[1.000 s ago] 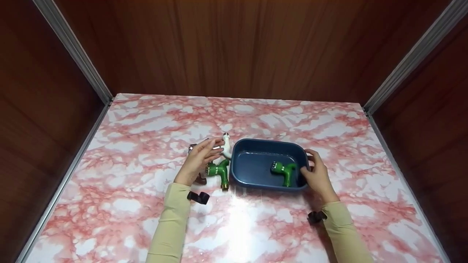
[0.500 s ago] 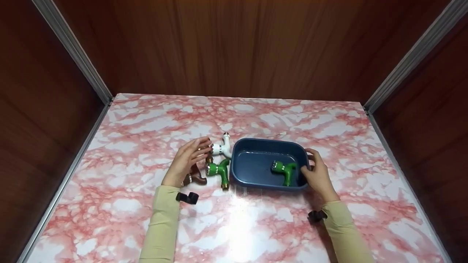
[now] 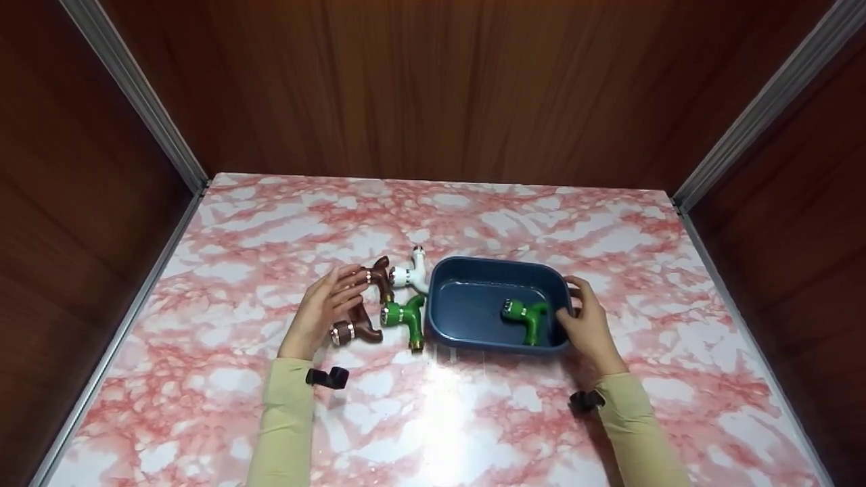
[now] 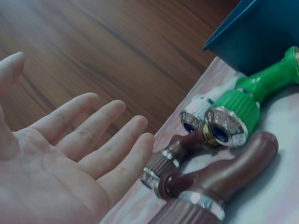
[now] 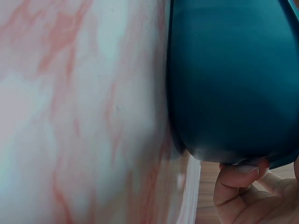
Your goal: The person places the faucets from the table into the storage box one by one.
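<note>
My left hand [image 3: 321, 304] is held with straight, spread fingers beside two brown plastic taps, holding nothing. In the head view its fingertips overlap the upper brown tap [image 3: 380, 276]; the left wrist view shows the palm [image 4: 56, 177] apart from the taps. The lower brown tap [image 3: 358, 329] lies near the wrist. A white tap [image 3: 411, 274] and a green tap [image 3: 404, 316] lie against the left side of a dark blue basin [image 3: 467, 311]. Inside the basin is another green tap [image 3: 528, 318]. My right hand [image 3: 590, 328] grips the basin's right rim, thumb inside and fingers outside.
The table [image 3: 500, 426] has a pink and white marbled top. Dark wood panels [image 3: 433, 88] rise at the back and both sides, with metal strips [image 3: 139, 101] at the corners. Each wrist carries a black strap mount [image 3: 328, 377].
My left hand has drawn back to the left, away from the white tap, uncovering it and the brown taps. My right hand and the basin stay where they were.
</note>
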`<state>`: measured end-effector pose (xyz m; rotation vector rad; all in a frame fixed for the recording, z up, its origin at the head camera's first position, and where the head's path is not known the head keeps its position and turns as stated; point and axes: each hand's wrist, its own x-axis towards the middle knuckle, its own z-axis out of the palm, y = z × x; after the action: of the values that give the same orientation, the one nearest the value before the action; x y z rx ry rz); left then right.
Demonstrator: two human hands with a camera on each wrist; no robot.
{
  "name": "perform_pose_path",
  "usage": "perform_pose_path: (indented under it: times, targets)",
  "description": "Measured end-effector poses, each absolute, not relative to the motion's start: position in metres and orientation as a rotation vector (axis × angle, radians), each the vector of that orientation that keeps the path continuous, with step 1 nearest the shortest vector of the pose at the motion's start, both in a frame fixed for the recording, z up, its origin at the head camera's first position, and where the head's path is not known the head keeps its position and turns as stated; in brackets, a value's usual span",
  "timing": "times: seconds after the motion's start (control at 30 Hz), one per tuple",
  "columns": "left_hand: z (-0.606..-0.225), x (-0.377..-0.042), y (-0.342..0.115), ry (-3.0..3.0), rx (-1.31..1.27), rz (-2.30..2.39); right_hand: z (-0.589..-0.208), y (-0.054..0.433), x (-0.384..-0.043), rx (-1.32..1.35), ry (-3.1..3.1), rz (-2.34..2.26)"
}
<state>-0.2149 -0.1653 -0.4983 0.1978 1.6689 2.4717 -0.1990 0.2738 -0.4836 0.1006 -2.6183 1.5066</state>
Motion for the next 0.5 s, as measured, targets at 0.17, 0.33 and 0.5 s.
perform_pose_path:
  times: [0.17,0.33,0.5]
  targets:
    - [-0.502,-0.212,-0.172,1.653,0.176,2.48,-0.485,0.275,-0.199,0.101,-2.623,1.507]
    - [-0.502,-0.208,-0.177,1.598,0.105,2.51,-0.485,0.275,-0.199,0.104,-2.63,1.524]
    - [-0.506,-0.205,-0.182,1.595,0.103,2.503,-0.485,0.276,-0.199,0.106,-2.626,1.537]
